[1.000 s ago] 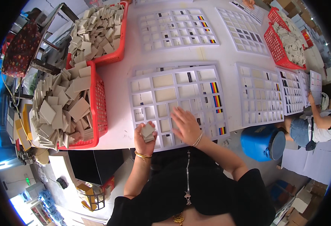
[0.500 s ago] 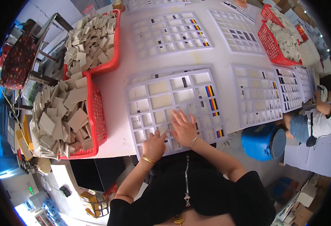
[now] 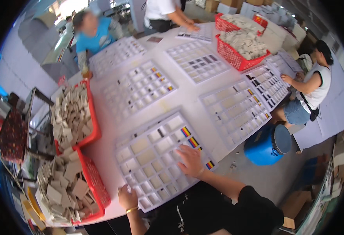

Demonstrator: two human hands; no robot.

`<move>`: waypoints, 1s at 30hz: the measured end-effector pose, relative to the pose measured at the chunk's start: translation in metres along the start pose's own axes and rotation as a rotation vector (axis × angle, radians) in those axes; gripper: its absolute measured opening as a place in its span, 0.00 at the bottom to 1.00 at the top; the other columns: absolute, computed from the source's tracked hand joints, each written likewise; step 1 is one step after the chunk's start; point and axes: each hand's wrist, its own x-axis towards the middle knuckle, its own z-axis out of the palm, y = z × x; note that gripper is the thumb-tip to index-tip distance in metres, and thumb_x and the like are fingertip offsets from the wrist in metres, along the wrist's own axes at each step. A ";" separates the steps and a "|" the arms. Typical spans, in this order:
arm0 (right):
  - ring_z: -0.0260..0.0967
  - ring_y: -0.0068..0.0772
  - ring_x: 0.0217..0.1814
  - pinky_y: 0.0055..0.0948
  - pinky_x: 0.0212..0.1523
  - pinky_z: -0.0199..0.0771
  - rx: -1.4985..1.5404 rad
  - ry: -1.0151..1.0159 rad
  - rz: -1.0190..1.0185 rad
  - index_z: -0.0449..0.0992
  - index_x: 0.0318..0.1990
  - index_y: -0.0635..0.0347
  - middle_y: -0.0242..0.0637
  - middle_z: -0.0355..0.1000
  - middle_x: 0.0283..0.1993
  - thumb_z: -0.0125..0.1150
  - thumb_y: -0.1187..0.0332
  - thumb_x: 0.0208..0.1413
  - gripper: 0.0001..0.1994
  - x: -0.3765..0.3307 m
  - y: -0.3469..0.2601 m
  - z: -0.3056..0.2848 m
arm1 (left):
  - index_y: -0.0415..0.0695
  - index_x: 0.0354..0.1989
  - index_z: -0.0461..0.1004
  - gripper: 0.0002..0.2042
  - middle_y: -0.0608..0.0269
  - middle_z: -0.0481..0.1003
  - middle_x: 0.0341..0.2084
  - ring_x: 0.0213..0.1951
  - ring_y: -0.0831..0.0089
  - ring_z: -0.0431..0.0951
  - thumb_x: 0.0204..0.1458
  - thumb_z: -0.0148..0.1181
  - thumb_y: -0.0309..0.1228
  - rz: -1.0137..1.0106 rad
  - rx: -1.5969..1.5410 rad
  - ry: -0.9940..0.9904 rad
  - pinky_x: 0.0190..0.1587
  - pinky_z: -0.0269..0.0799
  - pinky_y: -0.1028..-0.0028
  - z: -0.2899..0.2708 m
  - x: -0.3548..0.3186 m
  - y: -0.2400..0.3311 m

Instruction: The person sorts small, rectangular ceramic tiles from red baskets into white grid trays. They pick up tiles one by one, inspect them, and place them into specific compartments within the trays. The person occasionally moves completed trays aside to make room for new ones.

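Note:
A white gridded tray [image 3: 143,201] lies at an angle on top of another tray in front of me. Pale square pieces fill several cells, and striped coloured strips sit along its right side. My right hand [image 3: 190,161] rests over the tray's right part, fingers stretched out and apart, holding nothing I can see. At the tray's near left corner is my left hand [image 3: 128,197], its fingers slightly bent and apart, somewhat blurred. I see nothing in it. A gold bangle circles the left wrist.
Red baskets [image 3: 95,182] of pale square pieces line the left; another red basket [image 3: 238,58] stands far right. More gridded trays [image 3: 234,107] cover the white table. A blue drum [image 3: 262,147] stands right. Co-workers in blue [image 3: 95,35] and white [image 3: 317,86] are around the table.
The view has swung, showing co-workers at the far side. My left hand has moved off the cells to the tray's near left corner. My right hand is nearer the striped strips.

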 end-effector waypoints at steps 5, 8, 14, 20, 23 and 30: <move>0.60 0.39 0.59 0.48 0.53 0.54 -0.293 0.081 0.406 0.68 0.54 0.56 0.40 0.65 0.56 0.59 0.54 0.46 0.27 -0.046 0.075 -0.037 | 0.39 0.38 0.74 0.17 0.54 0.74 0.27 0.34 0.56 0.75 0.40 0.58 0.35 -0.113 0.063 -0.204 0.37 0.71 0.60 0.017 -0.008 -0.043; 0.60 0.38 0.57 0.46 0.54 0.54 -0.286 -0.044 0.504 0.71 0.51 0.57 0.39 0.65 0.55 0.59 0.53 0.46 0.26 -0.068 0.082 -0.041 | 0.38 0.28 0.75 0.12 0.50 0.75 0.25 0.32 0.52 0.74 0.40 0.54 0.34 -0.133 0.073 -0.262 0.36 0.70 0.60 0.013 -0.007 -0.025; 0.60 0.37 0.57 0.43 0.53 0.55 -0.104 0.002 0.494 0.75 0.46 0.56 0.35 0.66 0.54 0.60 0.52 0.46 0.23 -0.074 0.070 -0.037 | 0.36 0.33 0.76 0.14 0.50 0.76 0.26 0.30 0.56 0.76 0.40 0.56 0.33 -0.140 -0.109 -0.165 0.35 0.71 0.66 0.004 -0.002 -0.034; 0.65 0.41 0.50 0.41 0.48 0.62 -0.060 0.077 0.412 0.75 0.44 0.58 0.39 0.69 0.49 0.60 0.56 0.46 0.20 -0.065 0.083 -0.047 | 0.33 0.37 0.76 0.17 0.49 0.77 0.29 0.34 0.63 0.78 0.41 0.58 0.32 -0.259 -0.357 -0.269 0.40 0.71 0.69 0.000 0.000 -0.058; 0.68 0.44 0.45 0.38 0.45 0.66 -0.001 0.182 0.318 0.75 0.43 0.61 0.43 0.70 0.45 0.61 0.60 0.47 0.18 -0.067 0.098 -0.043 | 0.32 0.39 0.75 0.18 0.51 0.78 0.31 0.35 0.65 0.77 0.42 0.57 0.32 -0.343 -0.400 -0.293 0.42 0.71 0.70 -0.006 0.002 -0.047; 0.71 0.33 0.40 0.29 0.40 0.71 0.286 0.001 0.505 0.74 0.45 0.62 0.44 0.72 0.41 0.59 0.64 0.53 0.15 -0.061 0.093 -0.062 | 0.35 0.45 0.73 0.17 0.63 0.74 0.30 0.19 0.84 0.68 0.44 0.57 0.27 -0.473 -0.696 -0.354 0.16 0.60 0.82 -0.027 0.000 -0.022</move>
